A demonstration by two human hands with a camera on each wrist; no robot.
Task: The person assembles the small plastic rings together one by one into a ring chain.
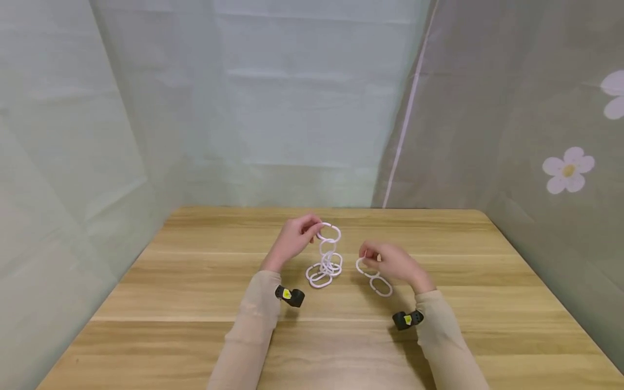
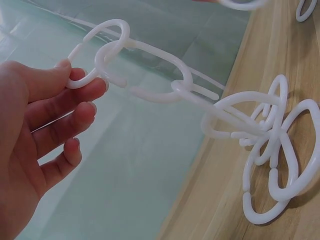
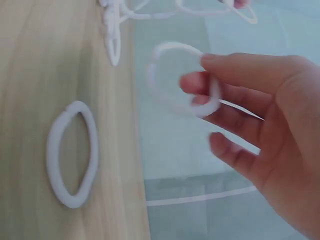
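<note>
A chain of white plastic rings [image 1: 327, 257] hangs from my left hand [image 1: 294, 238], which pinches its top ring [image 2: 95, 55] between thumb and fingers. The chain's lower rings [image 2: 275, 150] lie bunched on the wooden table [image 1: 195, 292]. My right hand [image 1: 390, 261] holds a single white ring [image 3: 184, 80] between thumb and fingertips, lifted just off the table to the right of the chain. A loose white ring [image 3: 72, 152] lies flat on the table below that hand, also seen in the head view [image 1: 381, 285].
Pale curtains [image 1: 273, 108] close the table in at the back and left; a grey flowered cloth [image 1: 536, 135] hangs on the right. A black wrist camera sits on each sleeve [image 1: 290, 296] [image 1: 407, 319].
</note>
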